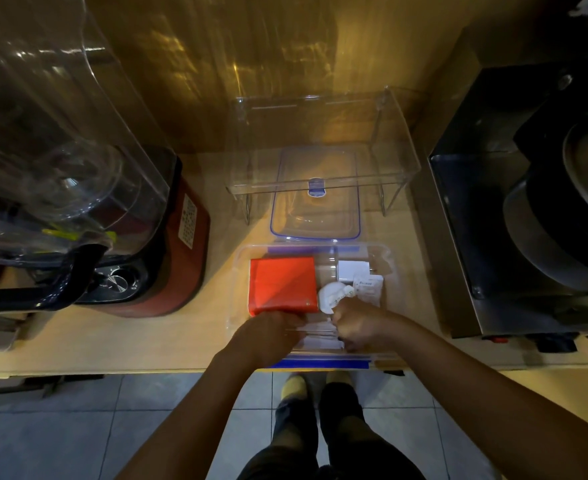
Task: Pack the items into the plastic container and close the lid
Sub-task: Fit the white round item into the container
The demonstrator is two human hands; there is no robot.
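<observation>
Left hand [272,332]: curled, at the near edge of the container, on thin white papers [320,336]; grip unclear.
Right hand [358,327]: fist-like, grip unclear.
Plastic container [388,268]: on the bench [112,337], open.
Red box [282,285]: inside, 9 o'clock side.
Lid [315,216]: at 12 o'clock, just beyond the container.

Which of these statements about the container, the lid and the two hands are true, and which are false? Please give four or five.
1. The red box lies inside the container, in its left part. True.
2. The lid is already on the container. False: it lies on the counter behind the container, partly under a clear stand.
3. Both hands are at the near side of the container. True: the left hand and the right hand are close together there.
4. The white packets lie outside the container. False: they are inside, right of the red box.
5. A red appliance stands right of the container. False: it stands left.
</observation>
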